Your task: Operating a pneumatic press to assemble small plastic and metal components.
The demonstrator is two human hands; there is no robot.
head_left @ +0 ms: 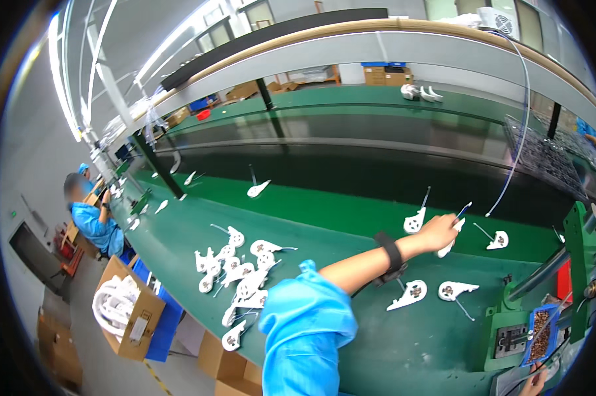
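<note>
My left hand [438, 235], at the end of a blue sleeve with a black wristband, is closed on a white plastic part [451, 243] with a thin stem, over the green belt's near edge. Beside it lie similar white parts: one with a round hub [414, 222] just left, another [498, 240] to the right. Two more, one white part [409, 295] and another [456, 290], rest on the green table nearer me. My right hand [534, 381] shows only partly at the lower right, below a blue tray [531, 353] of small brass-coloured pieces; its grip is hidden.
A green bench press [506, 310] stands at the right. Several white parts lie piled [245, 280] at left on the table [351, 244]. Beyond the belt [324, 204] runs a raised shelf [351, 39]. A carton [143, 320] of white pieces stands left; a person [93, 221] in blue sits farther off.
</note>
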